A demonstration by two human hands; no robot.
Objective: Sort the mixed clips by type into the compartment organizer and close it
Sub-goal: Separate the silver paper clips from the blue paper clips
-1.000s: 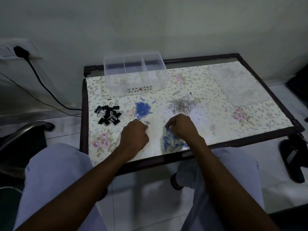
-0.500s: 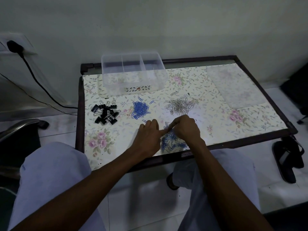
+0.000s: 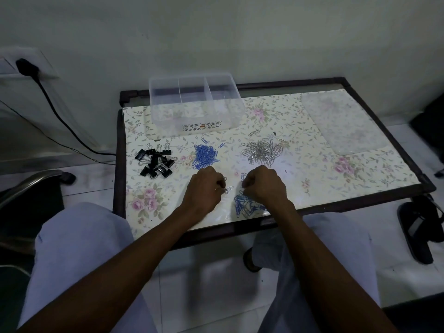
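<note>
Both hands are curling over the near table edge, the left hand (image 3: 204,188) pinching silver clips (image 3: 227,189), the right hand (image 3: 264,185) picking at the mixed pile (image 3: 247,206) lying directly beneath it.

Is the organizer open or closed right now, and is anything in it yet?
Open. The organizer has no lid on; its lid lies flat at the table's far right. All three compartments look empty.

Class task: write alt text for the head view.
Two hands, left hand and right hand, pick at mixed paper clips on a floral table. Beyond lie black binder clips, blue clips, silver clips and an empty organizer.
</note>
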